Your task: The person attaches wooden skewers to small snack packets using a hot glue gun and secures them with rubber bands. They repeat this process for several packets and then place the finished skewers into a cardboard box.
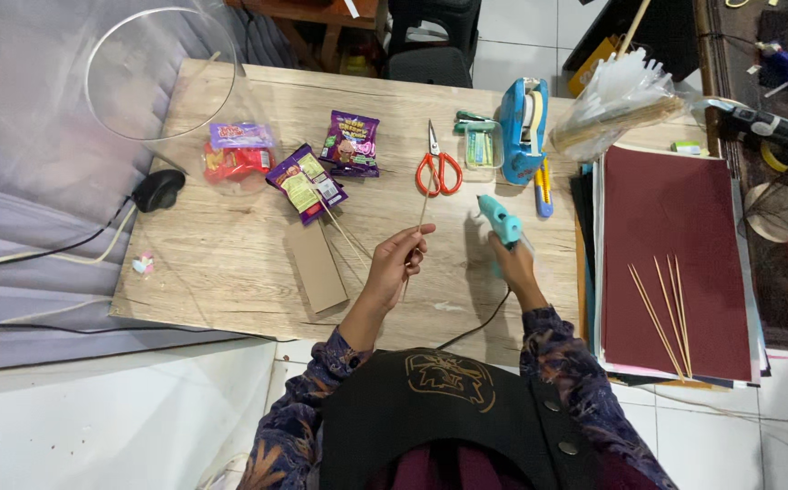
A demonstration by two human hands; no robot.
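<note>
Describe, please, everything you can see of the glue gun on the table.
The glue gun is light blue and looks like plastic, with a pistol shape. The right hand grips its handle from below, so the handle is mostly hidden. Its body points away from the person, towards the blue tape dispenser, and it stands over the wooden table. A dark cord runs from the hand back towards the person. The nozzle tip is too small to tell.
</note>
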